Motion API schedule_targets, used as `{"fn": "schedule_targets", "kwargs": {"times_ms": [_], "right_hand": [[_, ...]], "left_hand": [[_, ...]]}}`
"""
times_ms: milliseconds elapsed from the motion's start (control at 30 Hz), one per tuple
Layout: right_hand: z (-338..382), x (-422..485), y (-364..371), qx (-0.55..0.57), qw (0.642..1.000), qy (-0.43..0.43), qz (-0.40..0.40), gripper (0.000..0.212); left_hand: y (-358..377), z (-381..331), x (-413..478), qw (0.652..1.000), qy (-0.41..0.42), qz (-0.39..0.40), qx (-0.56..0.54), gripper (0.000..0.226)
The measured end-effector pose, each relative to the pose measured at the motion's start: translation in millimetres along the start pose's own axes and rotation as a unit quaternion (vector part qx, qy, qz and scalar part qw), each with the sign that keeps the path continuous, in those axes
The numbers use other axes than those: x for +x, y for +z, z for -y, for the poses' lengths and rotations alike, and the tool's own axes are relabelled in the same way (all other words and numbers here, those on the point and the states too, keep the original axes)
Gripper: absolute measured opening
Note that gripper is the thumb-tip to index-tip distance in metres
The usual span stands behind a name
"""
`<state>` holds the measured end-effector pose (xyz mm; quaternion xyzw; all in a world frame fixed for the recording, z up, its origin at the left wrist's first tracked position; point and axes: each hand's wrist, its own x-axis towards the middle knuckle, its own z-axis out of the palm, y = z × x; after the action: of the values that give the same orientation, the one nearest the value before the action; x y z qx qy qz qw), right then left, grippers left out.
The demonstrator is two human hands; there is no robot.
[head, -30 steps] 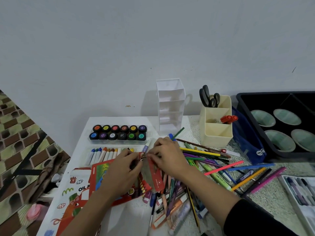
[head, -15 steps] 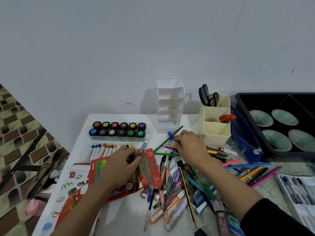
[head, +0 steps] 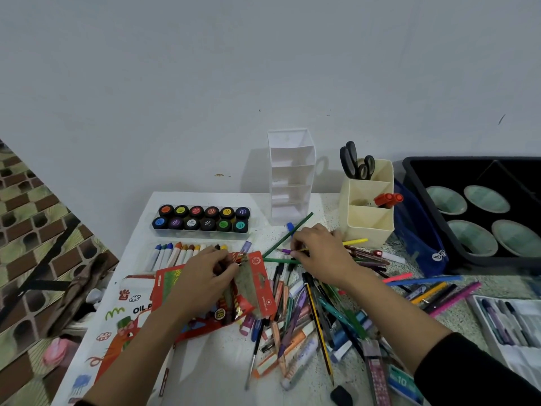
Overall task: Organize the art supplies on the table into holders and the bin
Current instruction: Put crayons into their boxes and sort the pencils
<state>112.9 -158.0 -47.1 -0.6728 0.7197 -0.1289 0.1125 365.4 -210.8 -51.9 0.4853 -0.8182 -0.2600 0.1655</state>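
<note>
My left hand point(head: 205, 276) grips the open top of a red pencil pack point(head: 257, 285) lying on the table. To its right, my right hand point(head: 319, 253) pinches colored pencils point(head: 285, 251) at the far edge of a big loose pile of pens and pencils point(head: 307, 317). A white tiered holder point(head: 291, 177) stands behind the pile. Next to it is a cream pen holder point(head: 367, 212) with black scissors point(head: 355, 162) and red markers point(head: 388, 199) in it. A black bin point(head: 433, 212) holding several pale bowls sits at the right.
A case of paint pots point(head: 202, 218) and a row of crayons point(head: 181, 254) lie at the back left. An oil pastel box point(head: 123, 315) lies under the red pack. A blue pouch point(head: 418, 238) leans on the bin. A white pen tray point(head: 509, 323) is at the right edge.
My right hand left the red pack and moved right and back to the pencils near the cream holder. My left hand stays on the pack. The camera view shifted slightly.
</note>
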Motion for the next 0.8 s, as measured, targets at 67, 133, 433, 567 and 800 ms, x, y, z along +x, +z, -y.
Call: {"fn": "schedule_targets", "kwargs": {"times_ms": [67, 133, 433, 567, 800], "right_hand": [[-1, -2, 3, 0.0, 1.0, -0.008, -0.023, 0.007], [0, -3, 1, 0.025, 0.998, -0.008, -0.056, 0.008], [49, -3, -45, 0.288, 0.943, -0.095, -0.139, 0.008], [60, -1, -45, 0.421, 0.894, -0.066, -0.139, 0.008], [41, 2, -13, 0.645, 0.746, 0.143, -0.082, 0.014]], "left_hand": [[0, 0, 0, 1.0, -0.001, 0.003, 0.0, 0.02], [-1, 0, 0, 1.0, 0.001, 0.007, 0.0, 0.02], [-4, -2, 1, 1.0, -0.001, 0.025, -0.004, 0.016], [-5, -4, 0, 1.0, -0.004, 0.026, -0.01, 0.014], [-5, -5, -5, 1.0, 0.013, 0.0, -0.013, 0.015]]}}
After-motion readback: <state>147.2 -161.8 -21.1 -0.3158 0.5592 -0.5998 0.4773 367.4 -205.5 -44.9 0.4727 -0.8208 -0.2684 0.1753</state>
